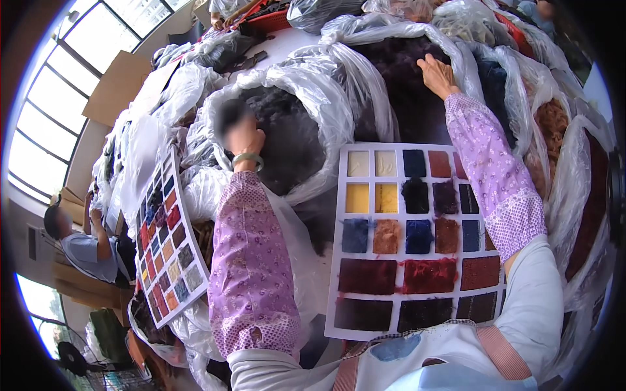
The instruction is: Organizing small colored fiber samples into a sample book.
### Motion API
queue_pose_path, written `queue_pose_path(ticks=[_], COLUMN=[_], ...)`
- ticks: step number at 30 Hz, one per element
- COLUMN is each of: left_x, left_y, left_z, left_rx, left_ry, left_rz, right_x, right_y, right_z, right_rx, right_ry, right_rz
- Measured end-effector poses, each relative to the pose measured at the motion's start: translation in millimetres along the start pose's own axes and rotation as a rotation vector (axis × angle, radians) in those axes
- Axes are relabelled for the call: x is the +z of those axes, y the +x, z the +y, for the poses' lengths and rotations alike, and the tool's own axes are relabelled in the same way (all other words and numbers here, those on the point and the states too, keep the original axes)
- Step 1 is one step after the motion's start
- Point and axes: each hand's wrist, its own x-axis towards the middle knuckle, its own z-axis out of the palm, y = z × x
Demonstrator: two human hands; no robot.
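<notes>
My left hand [246, 138], with a bracelet at the wrist, is closed at the left rim of a plastic bag [339, 124] of dark grey loose fibre [287, 130]. A blurred dark tuft of fibre [233, 118] sticks up from its fingers. Farther right, my right hand [438, 75] has its fingers bent together over a bag of dark brown fibre [407, 85]; whatever it pinches is too small to make out. Below the hands, close to my body, lies a white tray-like board [334, 260] with square and oblong cells of coloured fibre, partly covered by my right sleeve.
Another white sample board [203, 277] leans at the left. Open bags of navy [493, 85], orange-brown [553, 130] and dark red fibre [587, 202] line the right. A red basket [270, 21] stands at the back. A person [94, 244] is at the far left, near windows.
</notes>
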Motion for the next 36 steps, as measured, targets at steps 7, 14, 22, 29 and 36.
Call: queue_pose_path(ticks=[7,14,22,29,36], left_x=[-47.2,-83.2,-42.0,-63.7,-35.5], left_y=[-2.0,-77.8,-193.0,-201.4,-210.2], left_z=[-0.9,41.0,110.4,117.3,109.7], left_rx=[-0.077,0.122,-0.032,0.035,0.522], left_ry=[-0.234,-0.856,-0.96,-0.6,-0.445], left_rz=[0.271,-0.287,-0.283,-0.256,0.206], right_x=[-82.9,-169.7,-147.4,-137.3,-139.7], right_y=[-16.0,-102.1,-143.6,-168.3,-176.3], right_z=[19.7,-90.5,-131.1,-137.3,-135.0], right_rx=[-0.173,-0.201,-0.331,-0.393,-0.415], right_ry=[-0.04,0.754,0.769,0.792,0.712], right_rz=[-0.018,-0.524,-0.536,-0.25,-0.196])
